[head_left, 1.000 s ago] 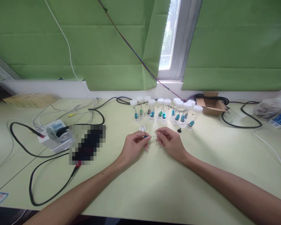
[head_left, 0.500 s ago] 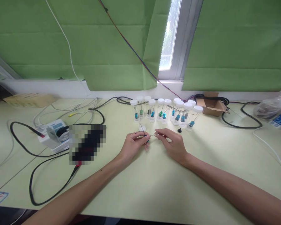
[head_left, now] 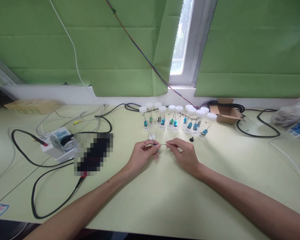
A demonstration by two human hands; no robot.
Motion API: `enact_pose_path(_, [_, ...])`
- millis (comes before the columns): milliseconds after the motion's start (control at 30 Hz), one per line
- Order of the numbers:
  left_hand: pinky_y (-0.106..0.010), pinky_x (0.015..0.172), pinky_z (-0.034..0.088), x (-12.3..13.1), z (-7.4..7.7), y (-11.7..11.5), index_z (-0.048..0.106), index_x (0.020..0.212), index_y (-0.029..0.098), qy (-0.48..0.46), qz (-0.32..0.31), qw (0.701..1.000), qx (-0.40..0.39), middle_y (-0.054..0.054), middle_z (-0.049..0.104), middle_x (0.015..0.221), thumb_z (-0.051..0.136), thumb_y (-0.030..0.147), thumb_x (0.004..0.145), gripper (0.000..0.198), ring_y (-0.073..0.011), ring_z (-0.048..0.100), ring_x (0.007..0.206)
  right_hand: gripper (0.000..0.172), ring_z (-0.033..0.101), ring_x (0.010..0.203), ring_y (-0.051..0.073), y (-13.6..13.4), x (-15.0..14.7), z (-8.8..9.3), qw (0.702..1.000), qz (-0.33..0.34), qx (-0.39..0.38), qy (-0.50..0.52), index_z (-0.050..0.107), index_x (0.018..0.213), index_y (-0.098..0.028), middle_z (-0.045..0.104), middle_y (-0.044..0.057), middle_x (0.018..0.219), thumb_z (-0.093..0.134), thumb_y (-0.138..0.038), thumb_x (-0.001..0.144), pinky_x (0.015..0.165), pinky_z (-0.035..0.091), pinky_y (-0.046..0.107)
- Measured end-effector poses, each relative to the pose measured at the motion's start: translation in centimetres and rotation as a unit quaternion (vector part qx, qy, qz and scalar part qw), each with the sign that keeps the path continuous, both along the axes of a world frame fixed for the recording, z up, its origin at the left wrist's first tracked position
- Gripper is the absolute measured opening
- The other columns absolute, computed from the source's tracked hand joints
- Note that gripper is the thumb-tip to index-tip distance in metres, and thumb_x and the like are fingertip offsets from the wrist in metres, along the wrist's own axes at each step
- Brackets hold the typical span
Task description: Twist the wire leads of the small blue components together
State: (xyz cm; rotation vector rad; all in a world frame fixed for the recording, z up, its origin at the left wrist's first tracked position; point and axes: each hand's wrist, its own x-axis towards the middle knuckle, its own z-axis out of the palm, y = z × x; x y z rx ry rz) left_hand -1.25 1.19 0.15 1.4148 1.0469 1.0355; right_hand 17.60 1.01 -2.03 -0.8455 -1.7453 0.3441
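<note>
Between thumb and fingers, my left hand (head_left: 146,152) grips a small blue piece (head_left: 156,149) with thin metal wires, one bent wire (head_left: 151,136) rising above the fingers. My right hand (head_left: 183,152) pinches the end of a thin wire (head_left: 163,144) that runs across from the left fingertips. Just behind the left fingers lies a white cap (head_left: 152,137), partly hidden. Several clear tubes with white lids (head_left: 175,118) stand upright beyond my hands, holding blue or green pieces with wires. A small black part (head_left: 192,139) rests on the table behind my right hand.
A white power strip (head_left: 57,145) with black cables and a pixelated dark object (head_left: 94,153) lie at the left. An open cardboard box (head_left: 226,115) is at the back right, near a plastic bag (head_left: 288,114). A yellowish box (head_left: 32,106) sits at the back left.
My right fingers have closed in more on the wire's end, which now looks straighter between the hands. My left hand has barely moved.
</note>
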Motion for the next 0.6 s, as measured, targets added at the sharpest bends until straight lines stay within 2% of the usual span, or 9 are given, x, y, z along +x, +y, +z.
enact_pose_path(100, [-0.028,0.064,0.046,0.01,0.25,-0.14,0.069,0.081,0.016,0.008,0.006,1.000,0.021,-0.001,0.061,0.068,0.069,0.036,0.079,0.021,-0.0116,0.056,0.056,0.014,0.058,0.063,0.012,-0.10,0.00,0.04,1.000,0.002,-0.024,-0.013,0.066,0.083,-0.018,0.066,0.001,0.072,0.054,-0.019,0.091,0.061,0.046,0.024])
enact_pose_path(267, [-0.028,0.062,0.047,0.19,0.54,-0.44,0.069,0.076,0.016,0.021,0.003,0.999,0.049,-0.002,0.060,0.072,0.067,0.035,0.081,0.020,-0.0115,0.055,0.056,0.019,0.048,0.056,0.010,-0.31,0.00,0.16,0.998,0.005,-0.053,-0.041,0.061,0.077,-0.018,0.059,-0.001,0.064,0.051,-0.023,0.093,0.052,0.038,0.022])
enact_pose_path(600, [-0.029,0.062,0.048,0.30,0.37,-0.54,0.067,0.069,0.015,0.019,-0.002,0.998,0.066,-0.004,0.062,0.083,0.066,0.035,0.081,0.024,-0.0111,0.055,0.057,0.021,0.043,0.056,0.009,-0.28,0.09,0.11,0.995,0.018,-0.064,-0.070,0.058,0.079,-0.017,0.058,-0.001,0.068,0.045,-0.022,0.095,0.056,0.039,0.021])
